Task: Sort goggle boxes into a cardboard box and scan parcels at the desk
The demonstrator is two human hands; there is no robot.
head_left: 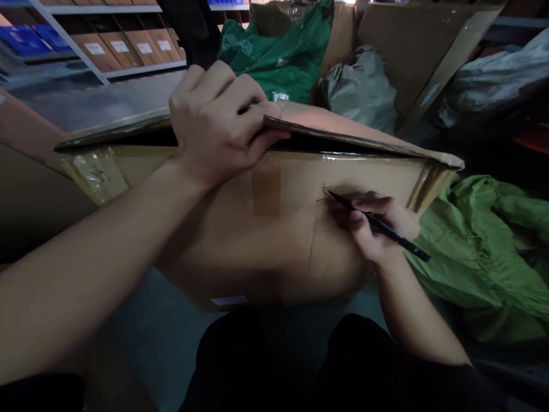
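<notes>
A large brown cardboard box [223, 234] stands in front of me, its top flaps [338, 126] slightly raised over a dark gap. My left hand [223, 117] grips the near edge of a flap between thumb and fingers. In my right hand [381, 223] is a slim black pen [397, 236], its tip against the box's near side. Short dark pen strokes [325, 191] mark the cardboard at the tip. Tape runs over the box's corners, and a small white label [229, 300] sits low on the same side.
Green woven sacks lie to the right [484, 257] and behind the box [278, 57]. A greyish sack [360, 88] and a tall cardboard sheet [424, 57] stand at the back. Shelves [146, 70] with labelled cartons [124, 48] and blue bins [26, 41] are at back left.
</notes>
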